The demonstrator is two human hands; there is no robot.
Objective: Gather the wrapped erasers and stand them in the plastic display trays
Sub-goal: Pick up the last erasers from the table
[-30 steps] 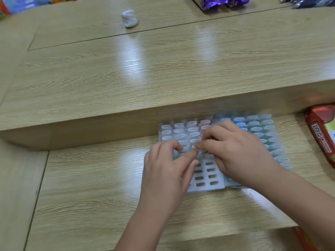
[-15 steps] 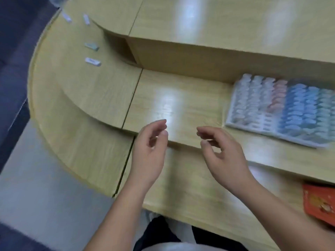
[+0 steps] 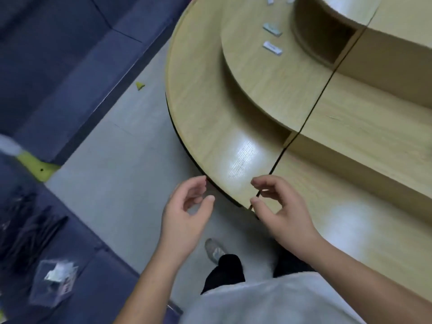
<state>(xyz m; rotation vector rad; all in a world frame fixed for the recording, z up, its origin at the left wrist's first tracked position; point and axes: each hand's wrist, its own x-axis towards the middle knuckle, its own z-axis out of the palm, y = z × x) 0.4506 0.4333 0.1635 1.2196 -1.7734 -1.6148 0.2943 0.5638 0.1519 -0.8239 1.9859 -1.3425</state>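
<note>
Two wrapped erasers lie flat on the middle wooden tier at the upper right: a greenish one [image 3: 272,29] and a white one [image 3: 272,47] just below it. More small wrapped erasers [image 3: 270,0] show at the top edge. My left hand [image 3: 187,215] hovers over the floor beside the rounded end of the counter, fingers loosely curled and holding nothing. My right hand [image 3: 279,210] hangs over the lowest tier's edge, also loosely curled and holding nothing. The display trays are out of view.
The stepped wooden counter [image 3: 233,108] ends in a rounded edge with a dark rim. Grey floor [image 3: 112,164] lies to its left, bordered by dark blue shelving [image 3: 58,54]. A clear plastic packet [image 3: 55,282] lies at the lower left. My shoe [image 3: 214,250] is below the hands.
The view has swung left, away from the filled trays, which have left the frame. Both hands let go of the tray and now hang with nothing in them near the counter's rounded end.
</note>
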